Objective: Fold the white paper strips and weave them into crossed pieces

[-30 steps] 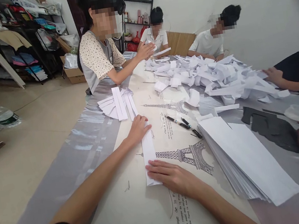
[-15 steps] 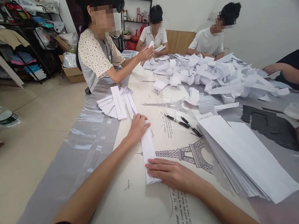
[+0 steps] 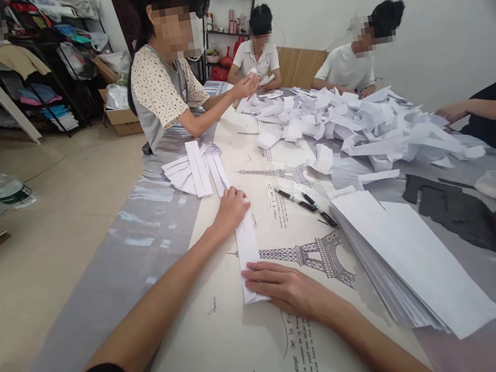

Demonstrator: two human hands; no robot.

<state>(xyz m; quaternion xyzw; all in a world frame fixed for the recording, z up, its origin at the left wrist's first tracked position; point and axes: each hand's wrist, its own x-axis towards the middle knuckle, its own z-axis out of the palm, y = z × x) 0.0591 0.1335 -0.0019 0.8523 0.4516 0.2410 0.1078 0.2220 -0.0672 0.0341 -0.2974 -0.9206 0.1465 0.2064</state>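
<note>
A folded white paper strip [image 3: 247,242] lies lengthwise in front of me on the printed tablecloth [image 3: 198,349]. At its far end, my left hand [image 3: 231,208] is closed on the paper with bent fingers. My right hand [image 3: 288,285] lies flat across the near end, its fingers stretched out and touching the strip. Just beyond my left hand rests a fan of folded paper strips [image 3: 197,168]. To the right of my right hand stands a stack of long white paper sheets [image 3: 421,266]. Several black pens [image 3: 300,203] lie between the strip and the stack.
A large heap of folded paper pieces [image 3: 360,125] covers the far right of the table. A co-worker [image 3: 169,92] sits at the left edge, handling paper; others sit around the far and right sides. A dark grey cloth-like item [image 3: 452,211] lies beyond the stack. Water bottles [image 3: 1,188] stand on the floor.
Both my hands stay in place on the strip. The co-worker at the left has brought their hands closer together around the paper. Another person shows at the upper left.
</note>
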